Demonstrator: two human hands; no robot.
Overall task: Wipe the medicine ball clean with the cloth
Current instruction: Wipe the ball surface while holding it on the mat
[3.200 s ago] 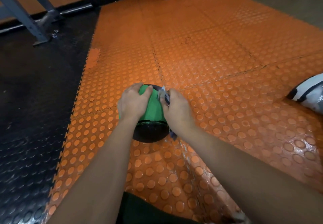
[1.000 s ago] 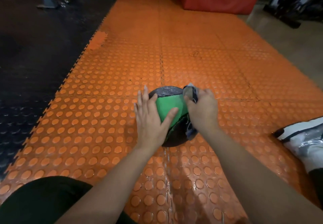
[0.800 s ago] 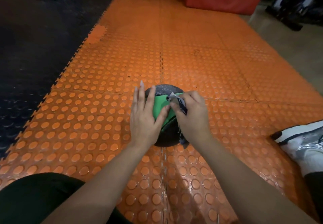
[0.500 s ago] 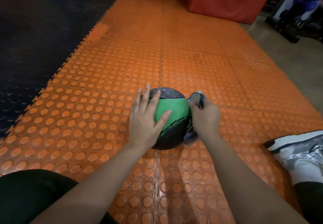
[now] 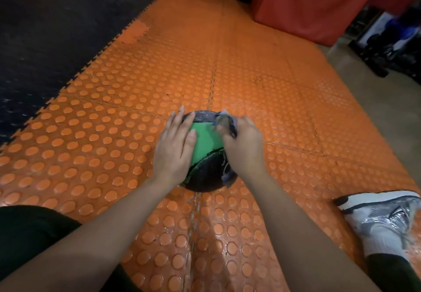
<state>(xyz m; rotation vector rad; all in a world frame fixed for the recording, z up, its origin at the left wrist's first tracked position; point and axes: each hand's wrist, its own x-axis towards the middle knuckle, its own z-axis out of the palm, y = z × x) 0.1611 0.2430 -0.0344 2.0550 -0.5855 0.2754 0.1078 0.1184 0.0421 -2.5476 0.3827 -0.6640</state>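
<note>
The ball (image 5: pixel 206 155), black with a green panel, sits on the orange mat (image 5: pixel 127 118) right in front of me, on the seam where the studded tiles meet. My left hand (image 5: pixel 174 148) lies flat against the ball's left side, fingers straight and spread a little, thumb resting on the green panel. It presses the ball but grips nothing. My right hand (image 5: pixel 245 148) is curled around the cloth (image 5: pixel 225 121), holding it against the ball's upper right side. A bunch of the grey-blue cloth sticks up past my knuckles at the ball's top edge, and a frayed end hangs out below my wrist at the ball's lower right. The cloth looks blurred there, so I cannot tell how it is folded.

Right of the ball and nearer to me, my shoe (image 5: pixel 382 221), white and silver, rests on the mat. Far beyond the ball, to the right, stands a red pad (image 5: pixel 307 2). Left of the mat runs black flooring (image 5: pixel 57 23).
</note>
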